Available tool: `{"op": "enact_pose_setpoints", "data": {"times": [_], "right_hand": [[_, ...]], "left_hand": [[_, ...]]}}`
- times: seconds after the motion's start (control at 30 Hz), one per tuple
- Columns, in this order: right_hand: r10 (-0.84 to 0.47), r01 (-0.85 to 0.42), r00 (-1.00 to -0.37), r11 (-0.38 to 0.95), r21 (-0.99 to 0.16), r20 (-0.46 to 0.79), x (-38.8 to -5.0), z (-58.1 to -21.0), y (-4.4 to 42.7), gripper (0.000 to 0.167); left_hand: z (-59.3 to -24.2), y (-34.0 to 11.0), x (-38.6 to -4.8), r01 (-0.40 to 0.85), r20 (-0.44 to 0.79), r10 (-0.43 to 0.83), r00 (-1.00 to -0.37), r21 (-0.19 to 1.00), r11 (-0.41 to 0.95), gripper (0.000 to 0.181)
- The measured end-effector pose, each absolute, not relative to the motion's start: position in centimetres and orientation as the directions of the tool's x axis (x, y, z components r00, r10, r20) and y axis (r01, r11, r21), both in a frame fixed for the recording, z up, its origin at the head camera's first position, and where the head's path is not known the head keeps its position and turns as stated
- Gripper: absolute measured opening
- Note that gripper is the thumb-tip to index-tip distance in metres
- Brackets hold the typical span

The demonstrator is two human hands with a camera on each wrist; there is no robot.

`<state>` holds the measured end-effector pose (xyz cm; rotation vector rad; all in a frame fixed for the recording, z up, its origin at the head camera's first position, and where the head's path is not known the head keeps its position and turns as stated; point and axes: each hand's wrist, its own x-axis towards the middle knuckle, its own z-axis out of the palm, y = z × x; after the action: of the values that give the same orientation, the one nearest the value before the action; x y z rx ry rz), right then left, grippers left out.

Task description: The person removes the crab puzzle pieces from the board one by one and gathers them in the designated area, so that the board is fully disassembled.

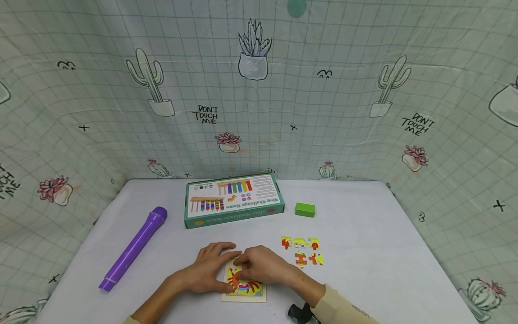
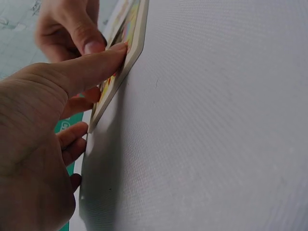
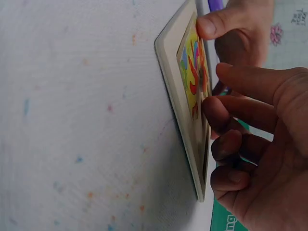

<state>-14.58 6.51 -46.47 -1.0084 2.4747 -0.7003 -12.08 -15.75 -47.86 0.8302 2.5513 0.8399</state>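
We see the puzzle board (image 1: 243, 299) on the white table (image 1: 372, 256), in front of the person, with a part of its red and yellow picture showing between the hands. The left hand (image 1: 204, 272) is spread wide, with its fingers nearly straight; its thumb rests on the left edge of the picture, and we see no thing gripped in it. The right hand (image 1: 265, 265) is bent over the board, its thumb and forefinger near together at the picture; we cannot tell whether a piece is pinched between them. This hand also covers the upper right part of the board from our head view.

Near the right wrist, on its far side, lie five loose puzzle pieces (image 1: 300, 258), three in a farther row and two in a nearer one. On the near side of the same forearm there is a black object (image 1: 299, 313), partly hidden by the beige sleeve (image 1: 340, 306), so we cannot name it.

Beyond the hands lies the green and white game box (image 1: 234, 198), and just to its right the green block (image 1: 305, 209). Well to the left, the purple tube (image 1: 132, 250) lies slantwise. Behind the table hangs a checked cloth (image 1: 315, 99) with drawn cacti.
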Motion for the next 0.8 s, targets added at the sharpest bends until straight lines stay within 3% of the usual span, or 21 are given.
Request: {"op": "enact_pose_setpoints", "data": {"times": [0.8], "right_hand": [[-0.695, -0.46, -0.701, 0.612, -0.643, -0.16, -14.06, -46.77, 6.17, 0.017]], "left_hand": [[-47.85, -15.8, -11.99, 0.431, -0.118, 0.629, -0.769, 0.63, 0.646, 0.079]]}}
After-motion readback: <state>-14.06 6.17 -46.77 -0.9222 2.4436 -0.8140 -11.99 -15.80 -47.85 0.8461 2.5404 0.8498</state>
